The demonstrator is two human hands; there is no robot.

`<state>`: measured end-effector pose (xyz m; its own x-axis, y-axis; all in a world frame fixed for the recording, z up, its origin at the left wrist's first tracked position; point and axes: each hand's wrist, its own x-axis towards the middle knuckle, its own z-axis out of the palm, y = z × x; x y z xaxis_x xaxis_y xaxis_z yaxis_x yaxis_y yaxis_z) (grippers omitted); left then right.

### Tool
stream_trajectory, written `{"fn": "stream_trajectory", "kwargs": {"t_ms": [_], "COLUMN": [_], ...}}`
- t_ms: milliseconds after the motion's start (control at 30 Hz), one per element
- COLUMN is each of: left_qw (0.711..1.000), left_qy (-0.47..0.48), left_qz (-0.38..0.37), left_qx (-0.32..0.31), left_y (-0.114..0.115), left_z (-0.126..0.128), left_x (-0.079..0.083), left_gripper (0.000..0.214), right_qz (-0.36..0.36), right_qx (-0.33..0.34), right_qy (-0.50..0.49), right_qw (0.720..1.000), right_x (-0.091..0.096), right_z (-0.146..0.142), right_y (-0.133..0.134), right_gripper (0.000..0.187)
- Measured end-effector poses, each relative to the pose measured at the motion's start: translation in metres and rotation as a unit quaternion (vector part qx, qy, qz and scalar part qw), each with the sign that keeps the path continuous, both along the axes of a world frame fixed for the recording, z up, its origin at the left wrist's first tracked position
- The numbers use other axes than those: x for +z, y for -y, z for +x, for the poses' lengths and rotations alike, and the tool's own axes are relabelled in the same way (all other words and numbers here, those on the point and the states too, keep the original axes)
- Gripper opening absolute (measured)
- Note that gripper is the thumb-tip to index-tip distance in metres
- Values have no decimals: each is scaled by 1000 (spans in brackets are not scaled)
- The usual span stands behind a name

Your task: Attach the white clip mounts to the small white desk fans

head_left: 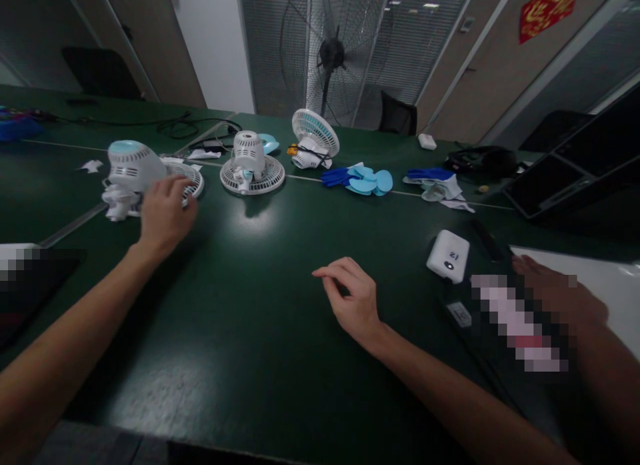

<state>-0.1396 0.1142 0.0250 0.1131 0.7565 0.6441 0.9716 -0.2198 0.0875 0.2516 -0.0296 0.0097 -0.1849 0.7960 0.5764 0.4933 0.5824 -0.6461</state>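
Note:
My left hand (167,215) is over the near edge of a white fan's round grille (193,179). Its fingers are loosely bent and apart; whether they touch the grille, I cannot tell. Left of this hand is the fan's white motor housing (131,168) with a pale blue end. My right hand (353,301) hovers above the dark green table (260,318), thumb and forefinger pinched together with nothing visible between them. Farther back, a second small fan (249,155) lies grille down.
A third fan (315,138) leans at the back, near blue fan blades (371,181) and blue-and-white gloves (434,181). A white device (449,256) stands right of my right hand. Another person's hand (565,295) rests at the right. A large black fan (331,53) stands beyond the table.

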Motion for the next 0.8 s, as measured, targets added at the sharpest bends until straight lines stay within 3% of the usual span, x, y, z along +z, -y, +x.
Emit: {"fn": "stream_trajectory", "kwargs": {"t_ms": [167,333,567,800], "left_qw": [998,996,991,990], "left_qy": [-7,-55,-70,10], "left_qz": [-23,-61,-111,-139], "left_qx": [-53,-40,1,1], "left_y": [-49,-87,-86,-79], "left_z": [61,78,83,85], "left_x": [-5,7,19,5], "left_gripper": [52,39,43,49], "right_qz": [-10,-41,-59,-62], "right_qx": [2,10,19,12], "right_qy": [-3,-16,-19,-12], "right_qw": [1000,999,998,998], "right_x": [-2,-2,-1,-1], "right_z": [1,3,2,1], "right_y": [1,2,0,0], "right_gripper": [24,24,23,22]}}
